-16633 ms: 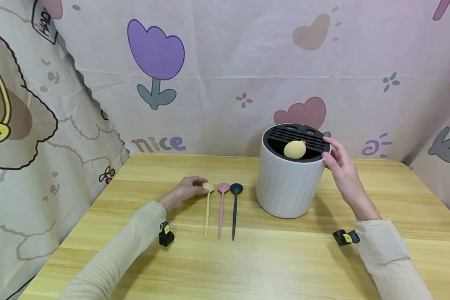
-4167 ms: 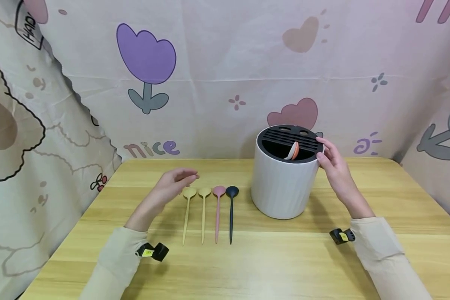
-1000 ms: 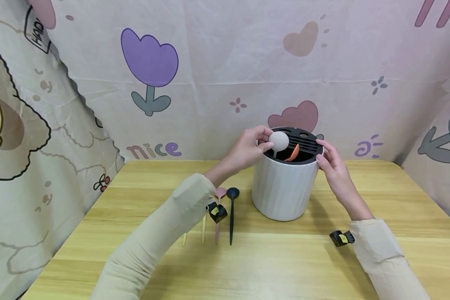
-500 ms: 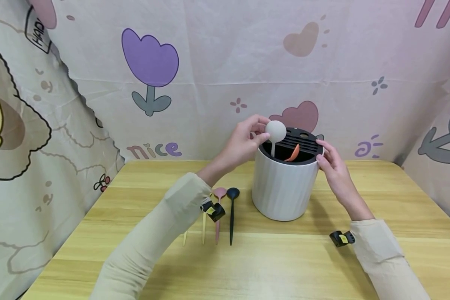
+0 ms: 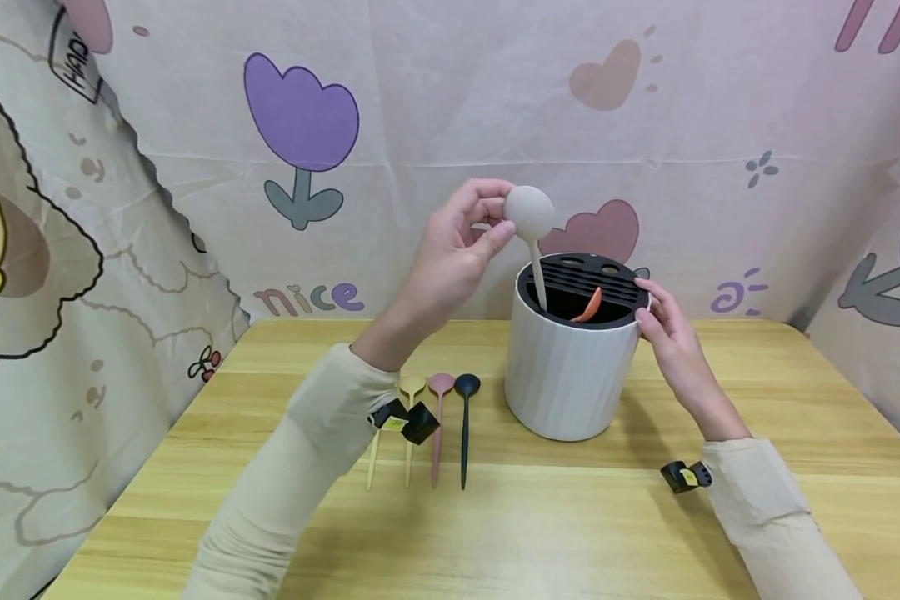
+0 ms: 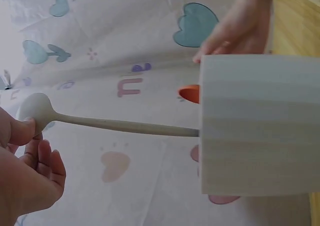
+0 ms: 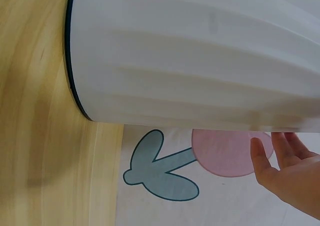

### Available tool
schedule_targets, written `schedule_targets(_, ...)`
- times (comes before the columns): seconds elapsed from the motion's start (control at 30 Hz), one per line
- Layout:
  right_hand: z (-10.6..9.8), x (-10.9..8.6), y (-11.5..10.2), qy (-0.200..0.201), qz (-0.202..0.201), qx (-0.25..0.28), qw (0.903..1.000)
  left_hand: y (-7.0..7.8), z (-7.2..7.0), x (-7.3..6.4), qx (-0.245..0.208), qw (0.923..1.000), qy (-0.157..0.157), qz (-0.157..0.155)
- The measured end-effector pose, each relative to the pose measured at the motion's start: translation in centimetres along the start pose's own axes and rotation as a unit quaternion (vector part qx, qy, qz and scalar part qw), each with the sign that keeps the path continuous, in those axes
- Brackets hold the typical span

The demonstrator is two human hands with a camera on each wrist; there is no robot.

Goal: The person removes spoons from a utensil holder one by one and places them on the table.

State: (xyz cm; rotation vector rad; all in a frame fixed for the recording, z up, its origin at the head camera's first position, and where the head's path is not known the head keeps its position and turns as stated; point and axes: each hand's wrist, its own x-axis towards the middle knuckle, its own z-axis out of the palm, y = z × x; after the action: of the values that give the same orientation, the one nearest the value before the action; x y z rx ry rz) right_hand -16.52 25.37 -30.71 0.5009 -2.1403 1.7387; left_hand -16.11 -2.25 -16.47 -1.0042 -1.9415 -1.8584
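Observation:
My left hand (image 5: 457,242) pinches the bowl of a beige spoon (image 5: 529,213) between thumb and fingers. The spoon's handle (image 6: 125,125) stands slightly tilted, its lower end hidden inside a white ribbed utensil holder (image 5: 570,383) with a black slotted top. An orange spoon (image 5: 591,304) leans in the same large opening. My right hand (image 5: 671,350) holds the holder's right rim, thumb in front and fingers behind. On the table lie a pink spoon (image 5: 441,385), a navy spoon (image 5: 467,385) and two yellow spoons (image 5: 412,387), one mostly behind my left sleeve.
The wooden table (image 5: 540,533) reaches back to a printed cloth backdrop (image 5: 435,108). More cloth hangs at the left and right. The spoons lie side by side left of the holder, handles toward me.
Since the oldest frame, a second yellow spoon has come to lie at the row's left end. Over the last second, my left hand has raised the beige spoon up and left; the right hand stays.

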Motion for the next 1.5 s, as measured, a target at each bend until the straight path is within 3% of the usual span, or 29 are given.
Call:
schedule_targets(0.33,0.1,-0.1,0.1,0.002,-0.005,0.004,1.0000,1.6,-0.4,-0.9,-0.044,0.9988,0.001,0.022)
schedule_targets(0.5,0.1,0.0,0.0,0.000,-0.009,0.004,1.0000,2.2,-1.1,-1.8,-0.039,0.9974,-0.016,0.058)
schedule_targets(0.73,0.1,0.0,-0.1,-0.001,-0.007,-0.001,1.0000,1.5,-1.6,-2.9,-0.005,0.9927,-0.037,0.115)
schedule_targets(0.83,0.2,0.0,0.0,-0.001,-0.007,-0.005,1.0000,0.7,-1.7,-3.4,0.017,0.9914,-0.045,0.121)
schedule_targets(1.0,0.3,-0.1,0.0,0.000,-0.005,-0.007,1.0000,-0.3,-1.8,-4.1,0.025,0.9948,-0.042,0.090)
schedule_targets(1.2,0.1,-0.2,-0.1,0.003,-0.004,-0.018,0.9998,-1.4,-1.8,-5.0,0.044,0.9982,-0.039,0.011)
schedule_targets(1.37,0.1,-0.2,-0.1,0.002,-0.007,-0.015,0.9999,-2.9,-2.0,-6.0,0.065,0.9947,-0.035,-0.072)
schedule_targets(1.5,0.1,-0.1,-0.1,-0.001,-0.006,-0.011,0.9999,-4.0,-2.7,-6.7,0.070,0.9899,-0.035,-0.119)
